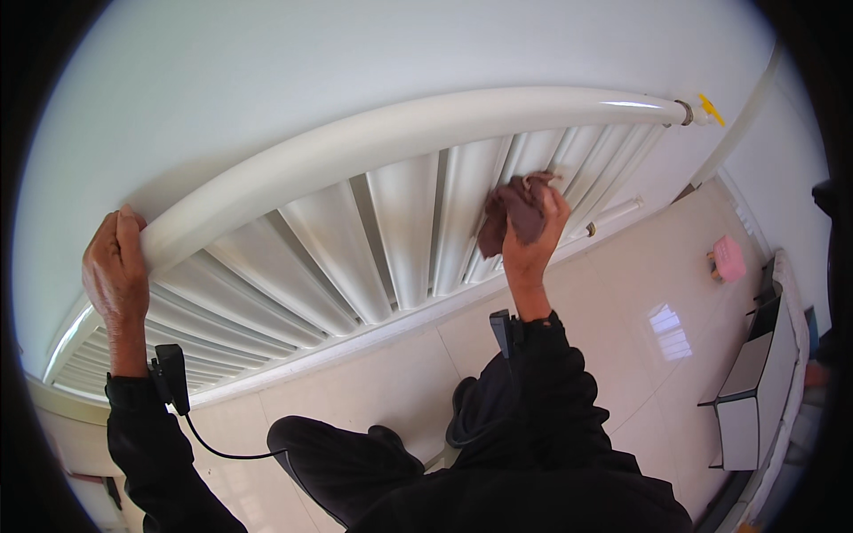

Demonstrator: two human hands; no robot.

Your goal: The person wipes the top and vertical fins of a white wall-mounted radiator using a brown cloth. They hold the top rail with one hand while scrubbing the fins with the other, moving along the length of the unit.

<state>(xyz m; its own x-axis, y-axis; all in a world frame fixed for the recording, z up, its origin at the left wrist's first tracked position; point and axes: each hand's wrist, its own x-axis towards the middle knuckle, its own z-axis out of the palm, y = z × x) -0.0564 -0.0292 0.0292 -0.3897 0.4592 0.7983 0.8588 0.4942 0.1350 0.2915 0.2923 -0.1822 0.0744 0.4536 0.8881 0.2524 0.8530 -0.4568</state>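
Note:
A white panel radiator [400,226] with a thick rounded top pipe [413,130] runs along the wall in front of me. My left hand [118,266] wraps over the top pipe toward its left part, thumb uppermost. Bunched in my right hand [536,246] is a brown cloth [513,213], held against the vertical columns right of the middle. Part of the columns behind the cloth is hidden. Some columns carry a faint yellowish-brown tint near the pipe.
A yellow valve handle [712,110] sits at the pipe's right end. Beyond it, a pink stool [726,258] stands on the tiled floor [626,300]. A low grey cabinet [740,400] is at the right. From my left wrist device [171,376] hangs a black cable [230,456].

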